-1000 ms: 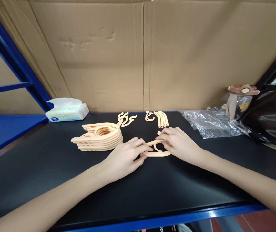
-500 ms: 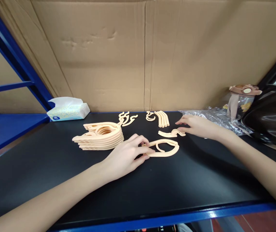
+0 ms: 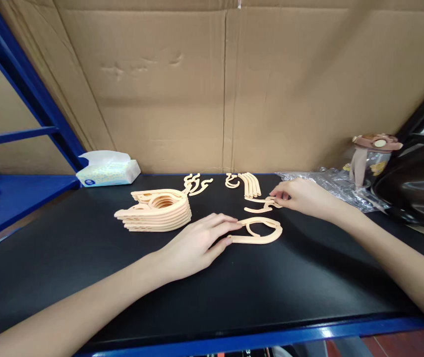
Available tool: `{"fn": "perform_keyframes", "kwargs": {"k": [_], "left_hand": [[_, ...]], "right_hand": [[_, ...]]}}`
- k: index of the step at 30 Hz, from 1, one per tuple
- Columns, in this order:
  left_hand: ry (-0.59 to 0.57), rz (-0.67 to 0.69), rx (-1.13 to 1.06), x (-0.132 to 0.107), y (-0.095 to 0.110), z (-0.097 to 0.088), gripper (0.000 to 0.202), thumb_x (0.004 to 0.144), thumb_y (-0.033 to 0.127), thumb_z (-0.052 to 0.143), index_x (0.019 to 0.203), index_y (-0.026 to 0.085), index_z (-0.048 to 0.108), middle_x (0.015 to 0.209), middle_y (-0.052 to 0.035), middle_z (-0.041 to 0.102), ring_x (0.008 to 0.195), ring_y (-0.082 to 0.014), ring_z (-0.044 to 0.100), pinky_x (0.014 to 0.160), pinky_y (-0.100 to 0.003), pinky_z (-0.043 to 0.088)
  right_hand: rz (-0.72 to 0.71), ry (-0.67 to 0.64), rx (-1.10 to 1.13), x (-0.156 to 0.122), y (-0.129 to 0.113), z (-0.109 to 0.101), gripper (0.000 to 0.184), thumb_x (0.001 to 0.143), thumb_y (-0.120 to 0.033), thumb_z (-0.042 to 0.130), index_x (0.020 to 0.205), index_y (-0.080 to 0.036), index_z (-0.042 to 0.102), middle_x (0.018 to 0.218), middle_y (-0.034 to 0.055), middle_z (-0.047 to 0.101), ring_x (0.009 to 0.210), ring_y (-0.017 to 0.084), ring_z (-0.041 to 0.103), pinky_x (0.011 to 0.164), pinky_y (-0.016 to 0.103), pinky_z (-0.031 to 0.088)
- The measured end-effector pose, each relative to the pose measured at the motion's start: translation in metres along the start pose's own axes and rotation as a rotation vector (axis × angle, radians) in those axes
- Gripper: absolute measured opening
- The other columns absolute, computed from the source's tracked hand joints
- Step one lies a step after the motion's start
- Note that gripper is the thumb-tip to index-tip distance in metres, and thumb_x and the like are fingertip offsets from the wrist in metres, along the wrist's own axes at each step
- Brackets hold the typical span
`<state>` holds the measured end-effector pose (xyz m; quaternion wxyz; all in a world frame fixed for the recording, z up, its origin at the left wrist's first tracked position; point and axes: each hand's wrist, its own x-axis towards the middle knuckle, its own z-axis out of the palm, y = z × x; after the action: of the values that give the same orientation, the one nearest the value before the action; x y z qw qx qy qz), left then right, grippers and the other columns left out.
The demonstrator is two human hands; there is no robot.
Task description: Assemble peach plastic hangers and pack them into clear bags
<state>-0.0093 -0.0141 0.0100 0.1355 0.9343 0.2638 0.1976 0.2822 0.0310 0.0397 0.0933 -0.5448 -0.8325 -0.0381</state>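
While resting the left hand (image 3: pixel 197 243), nearly open, with fingertips against a hanger (image 3: pixel 267 237) lying flat on the table (image 3: pixel 85 258), pinches a hook piece (image 3: pixel 256 209) just behind it with the right hand (image 3: pixel 301 196). Stack (image 3: pixel 155 213) to the left.

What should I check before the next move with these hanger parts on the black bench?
1. Left hand secures the loop frame: cannot tell. The fingertips touch its left end, but the grip is unclear.
2. Right hand has the curved piece: ok. Thumb and forefinger pinch its right end.
3. Curved piece apart from the loop frame: ok. It lies just behind the frame.
4. Stack of hangers clear of both hands: ok. It sits apart, to the left.
5. Spare strips and hooks undisturbed: ok. They lie in rows at the back.
6. Plastic bag clear of the right hand: cannot tell. It lies directly behind it.
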Motion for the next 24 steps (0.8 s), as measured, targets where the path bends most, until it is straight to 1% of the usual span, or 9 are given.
{"fn": "perform_keyframes", "kwargs": {"k": [2, 4, 6, 8, 11, 14, 17, 21, 24], "left_hand": [[0.106, -0.018, 0.031, 0.001, 0.003, -0.002, 0.035, 0.097, 0.021, 0.043, 0.132, 0.025, 0.045, 0.132, -0.0048, 0.05, 0.119, -0.0177, 0.049, 0.1, -0.033, 0.042], [0.238, -0.018, 0.116, 0.001, 0.005, -0.004, 0.033, 0.096, 0.022, 0.046, 0.129, 0.023, 0.047, 0.132, -0.0064, 0.05, 0.12, -0.0201, 0.047, 0.101, -0.036, 0.04], [0.321, 0.008, 0.203, 0.002, 0.006, -0.006, 0.031, 0.094, 0.025, 0.052, 0.125, 0.021, 0.049, 0.128, -0.0074, 0.053, 0.117, -0.0224, 0.048, 0.099, -0.038, 0.038], [0.307, 0.029, 0.242, 0.002, 0.007, -0.006, 0.03, 0.092, 0.03, 0.057, 0.12, 0.02, 0.052, 0.118, -0.0065, 0.059, 0.108, -0.0226, 0.052, 0.091, -0.037, 0.039], [0.249, 0.027, 0.222, 0.001, 0.007, -0.005, 0.017, 0.096, 0.03, 0.049, 0.105, 0.019, 0.058, 0.092, -0.0019, 0.065, 0.082, -0.0183, 0.054, 0.073, -0.032, 0.038], [0.258, -0.009, 0.197, 0.0, 0.005, -0.005, 0.022, 0.099, 0.025, 0.041, 0.089, 0.018, 0.06, 0.077, 0.0002, 0.061, 0.071, -0.0162, 0.049, 0.066, -0.03, 0.034], [0.268, -0.074, 0.169, 0.001, 0.004, -0.006, 0.023, 0.099, 0.026, 0.042, 0.086, 0.018, 0.059, 0.077, -0.0001, 0.061, 0.072, -0.0163, 0.05, 0.067, -0.029, 0.035], [0.226, -0.179, 0.095, 0.003, 0.004, -0.004, 0.013, 0.095, 0.027, 0.048, 0.094, 0.019, 0.058, 0.076, 0.0013, 0.061, 0.069, -0.0154, 0.054, 0.067, -0.028, 0.038], [0.169, -0.145, 0.021, 0.002, 0.005, 0.0, 0.017, 0.094, 0.028, 0.051, 0.109, 0.022, 0.054, 0.083, 0.0025, 0.063, 0.073, -0.0143, 0.058, 0.068, -0.027, 0.041]], "right_hand": [[-0.049, 0.072, 0.036, -0.001, -0.008, -0.003, 0.02, 0.085, -0.024, 0.054, 0.092, -0.02, 0.072, 0.081, 0.0029, 0.071, 0.07, 0.018, 0.063, 0.062, 0.029, 0.043], [-0.152, 0.142, 0.087, -0.005, -0.021, -0.003, 0.02, 0.087, -0.023, 0.053, 0.094, -0.019, 0.071, 0.084, 0.0034, 0.071, 0.073, 0.017, 0.062, 0.065, 0.029, 0.044], [-0.268, 0.212, 0.16, -0.01, -0.04, -0.001, 0.02, 0.088, -0.021, 0.052, 0.094, -0.019, 0.071, 0.082, 0.0034, 0.07, 0.075, 0.017, 0.062, 0.068, 0.028, 0.044], [-0.358, 0.291, 0.248, -0.017, -0.059, 0.003, 0.018, 0.087, -0.018, 0.053, 0.093, -0.018, 0.07, 0.078, 0.0028, 0.069, 0.074, 0.016, 0.061, 0.069, 0.027, 0.045], [-0.424, 0.363, 0.338, -0.025, -0.079, 0.008, 0.017, 0.089, -0.017, 0.052, 0.092, -0.018, 0.069, 0.071, 0.0019, 0.066, 0.067, 0.014, 0.058, 0.064, 0.025, 0.044], [-0.407, 0.341, 0.389, -0.028, -0.083, 0.009, 0.017, 0.092, -0.021, 0.052, 0.097, -0.017, 0.067, 0.075, 0.0024, 0.066, 0.07, 0.014, 0.059, 0.063, 0.024, 0.044], [-0.337, 0.299, 0.459, -0.026, -0.076, 0.008, 0.016, 0.092, -0.024, 0.052, 0.094, -0.017, 0.067, 0.08, 0.0024, 0.067, 0.072, 0.013, 0.06, 0.064, 0.023, 0.045], [-0.288, 0.275, 0.544, -0.024, -0.073, 0.01, 0.017, 0.092, -0.025, 0.054, 0.084, -0.017, 0.068, 0.076, 0.0014, 0.065, 0.069, 0.012, 0.059, 0.062, 0.022, 0.043], [-0.328, 0.298, 0.571, -0.027, -0.08, 0.014, 0.015, 0.091, -0.024, 0.056, 0.085, -0.018, 0.068, 0.073, 0.0005, 0.064, 0.067, 0.011, 0.058, 0.062, 0.023, 0.043]]}}
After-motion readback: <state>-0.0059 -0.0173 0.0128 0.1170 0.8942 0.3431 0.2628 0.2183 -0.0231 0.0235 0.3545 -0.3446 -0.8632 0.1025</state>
